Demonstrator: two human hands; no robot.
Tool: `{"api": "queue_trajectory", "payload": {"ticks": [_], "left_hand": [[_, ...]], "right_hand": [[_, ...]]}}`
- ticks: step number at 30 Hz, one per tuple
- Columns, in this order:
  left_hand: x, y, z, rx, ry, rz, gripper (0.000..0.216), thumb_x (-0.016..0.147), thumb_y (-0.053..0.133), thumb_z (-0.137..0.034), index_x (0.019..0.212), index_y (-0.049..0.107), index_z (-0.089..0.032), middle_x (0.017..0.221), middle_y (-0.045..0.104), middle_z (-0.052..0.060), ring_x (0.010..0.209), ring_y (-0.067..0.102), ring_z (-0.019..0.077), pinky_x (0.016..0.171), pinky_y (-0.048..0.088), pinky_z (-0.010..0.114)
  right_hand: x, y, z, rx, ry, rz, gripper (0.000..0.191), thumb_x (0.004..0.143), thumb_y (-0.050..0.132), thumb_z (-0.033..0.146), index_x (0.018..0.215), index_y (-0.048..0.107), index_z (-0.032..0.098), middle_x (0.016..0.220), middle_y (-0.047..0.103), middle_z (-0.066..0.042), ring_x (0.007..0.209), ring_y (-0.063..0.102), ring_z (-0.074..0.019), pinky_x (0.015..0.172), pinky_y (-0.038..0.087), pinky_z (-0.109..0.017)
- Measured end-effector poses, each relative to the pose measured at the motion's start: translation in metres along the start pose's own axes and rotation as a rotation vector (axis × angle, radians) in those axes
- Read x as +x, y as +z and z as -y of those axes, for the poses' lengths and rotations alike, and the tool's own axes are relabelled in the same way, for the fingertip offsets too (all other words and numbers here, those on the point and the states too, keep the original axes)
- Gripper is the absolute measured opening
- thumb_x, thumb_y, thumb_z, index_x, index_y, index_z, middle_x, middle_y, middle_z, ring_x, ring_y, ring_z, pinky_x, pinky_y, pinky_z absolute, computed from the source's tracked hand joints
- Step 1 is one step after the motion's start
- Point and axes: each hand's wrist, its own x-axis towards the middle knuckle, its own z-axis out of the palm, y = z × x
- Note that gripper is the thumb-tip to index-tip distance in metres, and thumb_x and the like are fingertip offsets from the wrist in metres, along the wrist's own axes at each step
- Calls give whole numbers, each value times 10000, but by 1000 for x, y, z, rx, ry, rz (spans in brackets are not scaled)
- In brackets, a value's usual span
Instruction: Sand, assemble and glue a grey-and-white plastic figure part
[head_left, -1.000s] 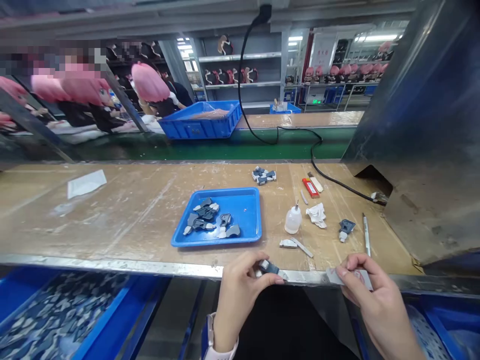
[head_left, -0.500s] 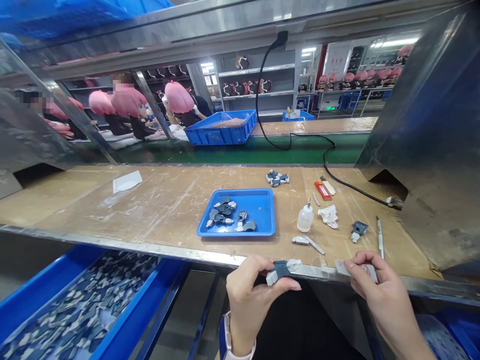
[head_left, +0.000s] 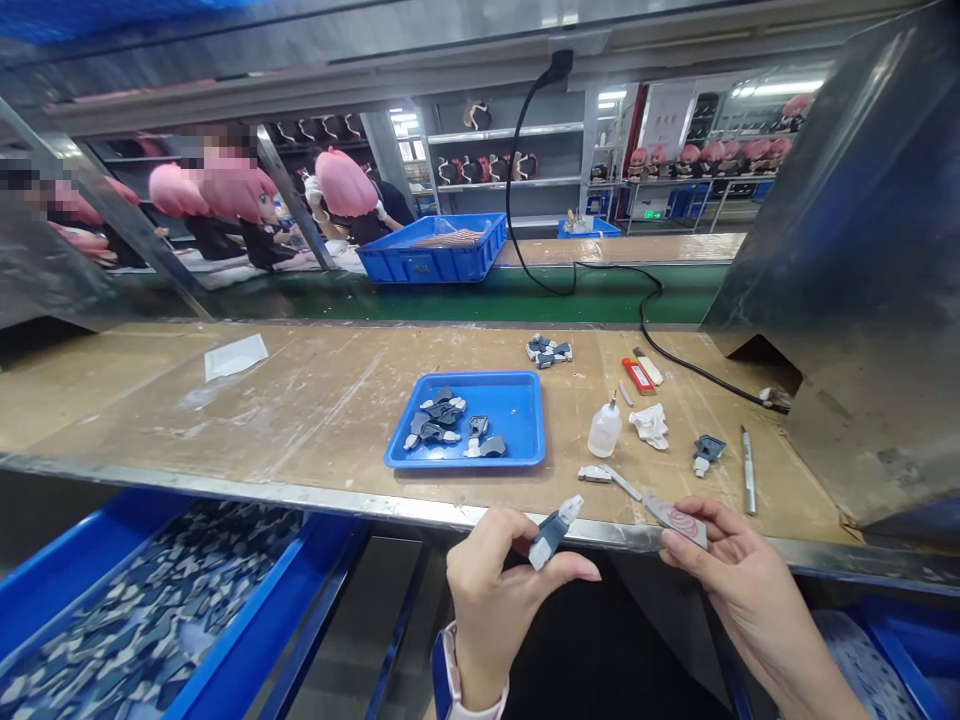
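We pinch a blue-grey and white part (head_left: 550,540) in our left hand (head_left: 495,590), by the worktop's (head_left: 315,420) near edge.
At its three o'clock, our right hand (head_left: 742,575) grips a flat grey piece (head_left: 667,515) with reddish markings; at eleven, a blue tray (head_left: 517,420) holds similar parts (head_left: 442,408); at one stands a translucent bottle (head_left: 604,434) with a thin tip.

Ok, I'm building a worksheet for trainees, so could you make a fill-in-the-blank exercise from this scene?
1. The left hand holds a small dark-and-pale part, and the right hand pinches a flat grey piece between fingers and ____.
2. The shallow tray holding loose parts is coloured ____.
3. From the camera's view, the translucent bottle stands to the ____ of the tray.

Missing words: thumb; blue; right.
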Motion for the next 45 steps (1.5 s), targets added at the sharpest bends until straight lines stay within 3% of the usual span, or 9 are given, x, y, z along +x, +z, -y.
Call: {"api": "queue_trajectory", "payload": {"ticks": [8,12,19,22,25,28,38,41,45], "left_hand": [[-3,6,6,41,-16,40,511,674,824,-573,648,505,-174,569,487,-59,492,475,83,501,404,212],[-6,17,15,45,-29,92,501,673,837,-554,670,514,-172,582,495,-55,499,493,90,502,404,214],[-8,34,26,113,14,160,374,841,747,-461,725,545,-169,612,536,-34,521,514,116,501,381,242],[-6,30,26,135,3,189,264,839,775,-334,765,584,-168,666,580,-14,594,547,151,542,393,266],[-2,20,25,50,-63,332,230,770,834,-209,898,644,-188,777,643,-14,702,592,170,620,450,272],[1,13,25,-33,-83,434,244,819,775,-129,1011,658,-225,869,677,-26,793,611,161,698,480,270],[-1,28,35,3,47,364,183,916,629,-40,1061,638,-151,962,675,25,883,595,150,795,476,280],[0,32,37,-10,137,313,197,899,632,7,1055,649,-114,998,696,50,932,608,151,859,479,282],[-1,37,41,-15,161,288,195,875,656,34,1027,672,-86,995,709,70,947,623,153,875,495,284]], "right_hand": [[-5,4,-7,-233,-209,8,307,801,768,491,763,713,192,616,600,-3,616,551,-131,619,477,-215],[-10,24,-4,-404,-325,125,244,844,731,458,815,755,217,722,608,-9,527,464,-97,498,404,-227],[6,63,-9,-462,-464,247,179,899,680,399,925,780,253,873,649,-47,817,611,-182,670,474,-274],[17,66,-15,-528,-453,278,198,916,655,391,922,783,241,839,622,-40,734,573,-161,619,432,-282],[23,66,-19,-533,-395,294,229,918,649,411,913,783,225,828,612,-41,727,566,-161,605,420,-285],[26,65,-17,-507,-343,313,248,921,646,421,924,776,210,856,626,-48,740,573,-158,608,428,-281],[29,55,10,-582,-232,552,229,994,536,337,1079,721,231,927,580,-35,729,596,-126,594,522,-232],[29,53,4,-538,-293,437,184,972,585,307,1073,725,241,930,608,-33,705,611,-109,587,537,-205],[27,54,-8,-558,-512,279,118,943,632,212,1016,723,229,879,651,-21,740,634,-105,625,535,-175]]}}
